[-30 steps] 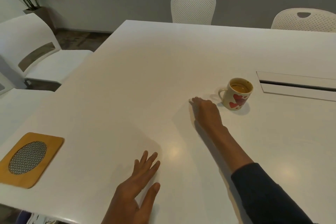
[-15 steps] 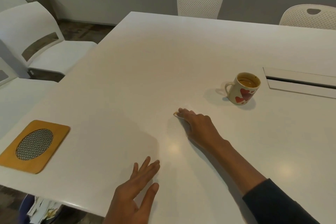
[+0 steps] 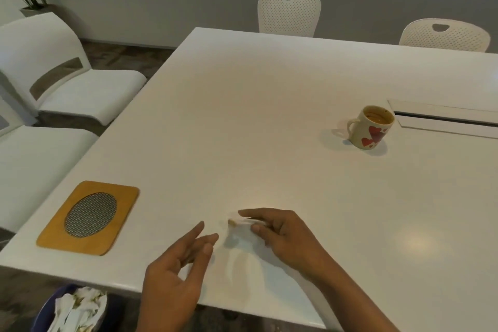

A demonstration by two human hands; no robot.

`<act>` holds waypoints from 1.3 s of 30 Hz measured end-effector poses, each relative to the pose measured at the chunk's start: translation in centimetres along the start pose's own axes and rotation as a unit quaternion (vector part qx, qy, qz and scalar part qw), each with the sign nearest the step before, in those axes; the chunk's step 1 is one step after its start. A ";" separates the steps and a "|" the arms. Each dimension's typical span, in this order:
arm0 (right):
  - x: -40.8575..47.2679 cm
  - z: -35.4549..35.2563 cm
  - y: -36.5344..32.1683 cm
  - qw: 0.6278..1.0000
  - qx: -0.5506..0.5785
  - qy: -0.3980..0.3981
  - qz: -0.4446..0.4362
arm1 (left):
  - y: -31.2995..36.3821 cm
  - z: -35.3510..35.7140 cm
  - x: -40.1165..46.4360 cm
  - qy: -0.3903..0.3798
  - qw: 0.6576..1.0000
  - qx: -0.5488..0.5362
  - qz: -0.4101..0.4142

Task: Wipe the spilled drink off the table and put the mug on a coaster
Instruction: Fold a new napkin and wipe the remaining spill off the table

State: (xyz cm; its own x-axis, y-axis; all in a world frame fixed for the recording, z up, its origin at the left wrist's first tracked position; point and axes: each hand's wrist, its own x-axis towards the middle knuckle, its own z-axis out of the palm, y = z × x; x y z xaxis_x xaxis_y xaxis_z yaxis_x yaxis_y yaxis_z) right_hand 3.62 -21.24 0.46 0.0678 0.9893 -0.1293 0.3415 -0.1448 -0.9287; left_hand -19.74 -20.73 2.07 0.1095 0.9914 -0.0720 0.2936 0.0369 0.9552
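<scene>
A cream mug (image 3: 371, 127) with red hearts, holding brown drink, stands upright on the white table (image 3: 256, 121) at the right. A wooden coaster (image 3: 89, 217) with a metal mesh centre lies near the table's front left corner, far from the mug. My right hand (image 3: 285, 234) pinches a small white tissue (image 3: 239, 229) with a brown stain, lifted just above the table near the front edge. My left hand (image 3: 175, 272) hovers beside it, fingers apart, holding nothing. I see no wet spill on the table.
Below the front edge is a blue bin (image 3: 72, 307) with crumpled, stained tissues. A cable hatch (image 3: 442, 121) is set in the table behind the mug. White chairs stand at the left (image 3: 67, 89) and far side (image 3: 288, 13).
My right hand has dragged the tissue from beside the mug back towards the front edge and lifted it. My left hand has risen off the table and turned towards the tissue.
</scene>
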 end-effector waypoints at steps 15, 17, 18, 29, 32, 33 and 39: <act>2.7 20.5 -10.2 0.944 0.312 -0.018 0.104 | -6.1 -15.1 0.8 0.136 0.950 -0.268 -0.086; 3.1 22.7 -11.0 0.962 0.257 -0.026 0.092 | -7.4 -17.8 0.8 0.165 0.940 -0.280 -0.104; 3.3 23.7 -11.2 0.966 0.242 -0.028 0.091 | -8.1 -19.1 0.8 0.180 0.934 -0.287 -0.112; 5.3 26.6 -12.5 0.979 0.194 -0.006 0.066 | -26.4 -31.4 2.7 0.387 0.824 -0.325 -0.257; 5.4 26.1 -13.0 0.984 0.167 0.017 0.051 | -31.7 -33.3 4.1 0.423 0.780 -0.327 -0.324; 5.6 26.0 -13.1 0.986 0.156 0.021 0.050 | -33.1 -33.9 4.5 0.433 0.769 -0.328 -0.338; 6.3 25.6 -12.9 0.993 0.107 0.013 0.048 | -37.6 -36.3 7.7 0.485 0.713 -0.324 -0.390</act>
State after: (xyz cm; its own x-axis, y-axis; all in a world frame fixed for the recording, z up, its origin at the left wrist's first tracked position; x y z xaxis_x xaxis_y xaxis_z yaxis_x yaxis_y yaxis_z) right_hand -24.34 -12.69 2.68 0.1160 0.9697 -0.2148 0.1259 -0.2289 -0.9653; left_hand -64.41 -9.92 -23.98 -0.6471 0.2468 -0.7213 -0.6288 0.3623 0.6881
